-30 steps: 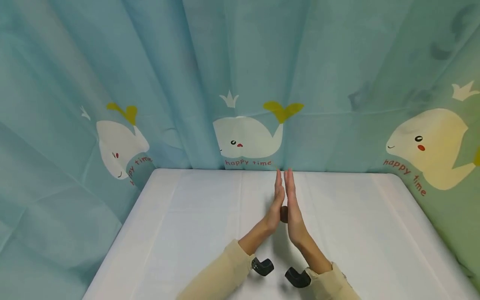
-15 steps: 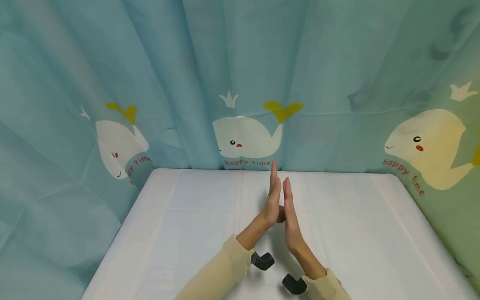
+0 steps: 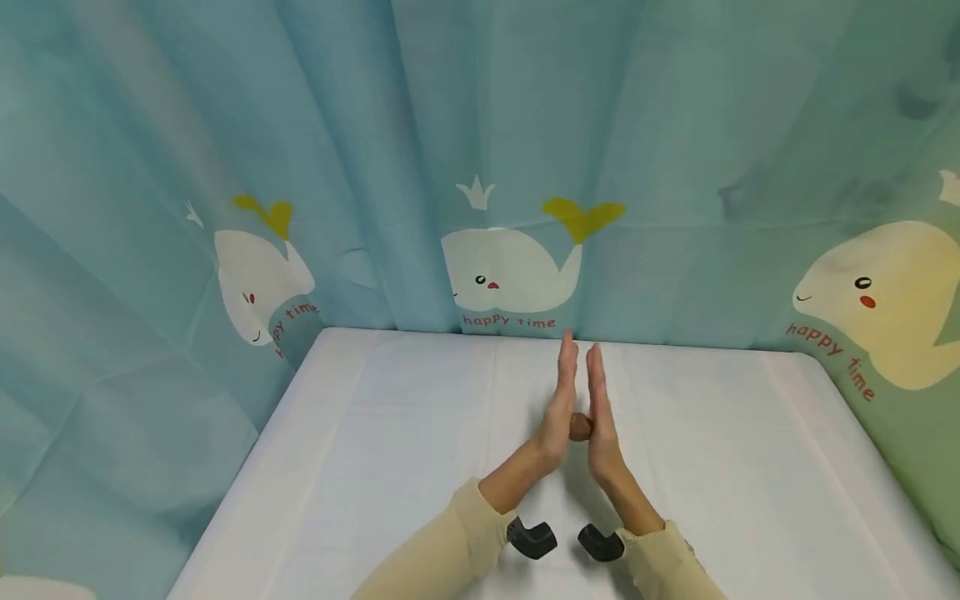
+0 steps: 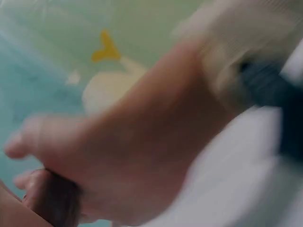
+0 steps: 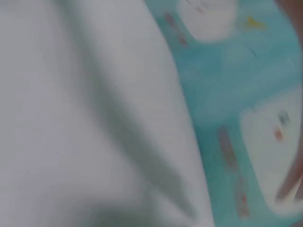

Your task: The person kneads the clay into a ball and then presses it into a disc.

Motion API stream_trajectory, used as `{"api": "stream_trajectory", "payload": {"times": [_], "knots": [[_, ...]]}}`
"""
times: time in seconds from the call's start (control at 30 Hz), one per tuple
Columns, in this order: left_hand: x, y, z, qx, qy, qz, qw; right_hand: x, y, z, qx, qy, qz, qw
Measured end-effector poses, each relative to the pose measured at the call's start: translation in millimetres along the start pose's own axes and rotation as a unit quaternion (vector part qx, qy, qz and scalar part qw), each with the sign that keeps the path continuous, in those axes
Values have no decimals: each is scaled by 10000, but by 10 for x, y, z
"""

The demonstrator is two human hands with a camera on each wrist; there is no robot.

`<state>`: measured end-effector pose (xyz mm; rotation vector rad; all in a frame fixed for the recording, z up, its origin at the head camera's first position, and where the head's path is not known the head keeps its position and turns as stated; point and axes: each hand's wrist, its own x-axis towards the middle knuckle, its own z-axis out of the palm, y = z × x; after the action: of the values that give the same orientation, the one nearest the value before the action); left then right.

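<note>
A small rounded brown lump [image 3: 581,427], clay-like in look, sits between my two palms above the white table. In the head view my left hand [image 3: 557,417] presses it from the left, fingers straight and pointing away from me. From the other side my right hand [image 3: 601,417] presses it with a flat palm, its fingertips a little lower in view than the left ones. The left wrist view, blurred, has the dark lump [image 4: 59,198] against the left palm [image 4: 123,165]. Only a sliver of hand [image 5: 294,182] edges into the right wrist view.
The white table [image 3: 405,467] has rounded far corners. Behind and beside it hangs a blue-green curtain [image 3: 360,167] printed with whales. Dark curved pieces [image 3: 532,540] stick out from both beige cuffs just over the table.
The palms slide back and forth against each other: half a second ago the left fingertips stood well ahead, now the right hand has come forward again. The head view has turned slightly left.
</note>
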<state>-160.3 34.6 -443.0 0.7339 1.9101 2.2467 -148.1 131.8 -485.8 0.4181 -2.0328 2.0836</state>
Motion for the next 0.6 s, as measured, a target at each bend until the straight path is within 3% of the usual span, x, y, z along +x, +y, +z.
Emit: {"api": "stream_trajectory", "payload": {"times": [0.13,0.2,0.27,0.33,0.43,0.53,0.6], "knots": [[90,-93,-89,373,546,30,9978,-166,-72,186,-101,-154,-406,9990],[48,-170,-92,637,457,-166,9968,-136,-149,210,51,-37,-596,9982],[-25,-232,-47,569,269,-426,9971,-52,-203,156,190,89,-675,9975],[-80,-242,12,398,140,-564,9975,52,-214,64,204,175,-546,9982],[-124,-179,65,7,57,-410,9991,126,-111,-66,141,143,-47,9998],[-125,-109,78,-88,70,-306,9995,94,5,-116,189,132,299,9993],[-94,-103,49,-233,206,-342,9989,28,24,-65,196,44,285,9994]]}}
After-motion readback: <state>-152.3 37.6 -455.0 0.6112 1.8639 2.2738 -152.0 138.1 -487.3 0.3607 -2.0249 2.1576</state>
